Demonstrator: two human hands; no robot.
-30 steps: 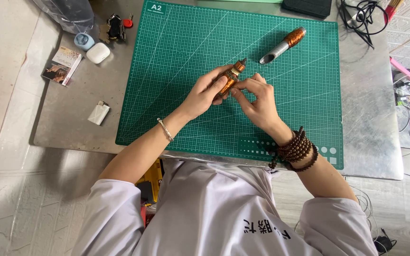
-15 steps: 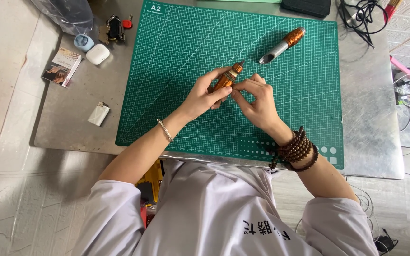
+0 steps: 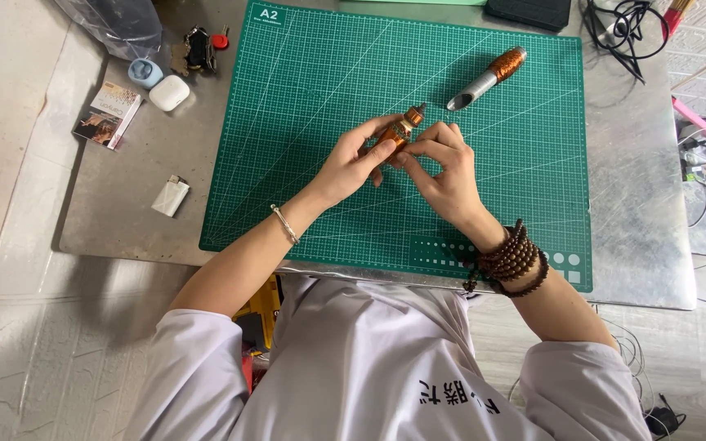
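**Head camera: two hands holding a small orange piece**

Both hands are holding one small orange-brown piece (image 3: 399, 131) over the green cutting mat (image 3: 304, 188). The left hand (image 3: 351, 163) is wrapping around its lower end. The right hand (image 3: 443, 167) is pinching it beside the tip. A matching orange and silver piece (image 3: 486, 77) is lying apart on the mat, not joined yet.

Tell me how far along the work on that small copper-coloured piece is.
Done: a silver tube with a copper grip lies apart on the green cutting mat. In hand: left hand and right hand both pinch the small copper-coloured piece. Left: the two parts remain separate.
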